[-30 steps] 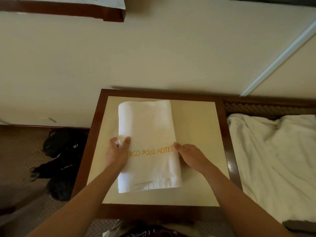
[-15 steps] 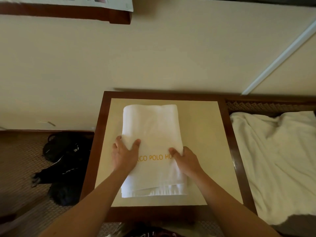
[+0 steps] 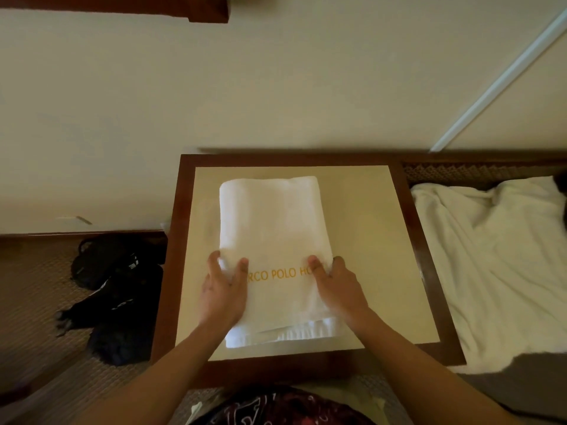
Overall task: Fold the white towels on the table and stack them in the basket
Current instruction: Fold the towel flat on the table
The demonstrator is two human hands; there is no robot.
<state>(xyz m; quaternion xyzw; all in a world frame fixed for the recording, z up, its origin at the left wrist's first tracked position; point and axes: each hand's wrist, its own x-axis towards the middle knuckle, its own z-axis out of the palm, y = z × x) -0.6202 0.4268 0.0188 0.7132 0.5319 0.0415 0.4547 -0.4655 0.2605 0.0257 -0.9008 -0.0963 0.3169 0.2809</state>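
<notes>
Lying folded on the tabletop [image 3: 368, 225], the white towel [image 3: 273, 228] forms a long rectangle whose long axis runs from the person's side toward the wall, tilted slightly so the near end sits a little further right than the far end. Orange lettering crosses it sideways near the hands, its ends covered. The far end is a smooth rounded fold; the near end shows stacked layered edges, the lower layers sticking out past the top one.

The left hand [image 3: 222, 289] grips the towel's left long edge, thumb on top and fingers curled around the side. The right hand [image 3: 336, 283] holds the right long edge in the same way, thumb on top beside the lettering.

Bare tabletop shows on every side of the towel, widest to the right and narrower at the left and the near edge. A dark wooden rim frames the surface. To the right, just past the rim, lies a rumpled white cloth [image 3: 491, 265]. On the floor to the left sits a dark bag [image 3: 116, 289].
</notes>
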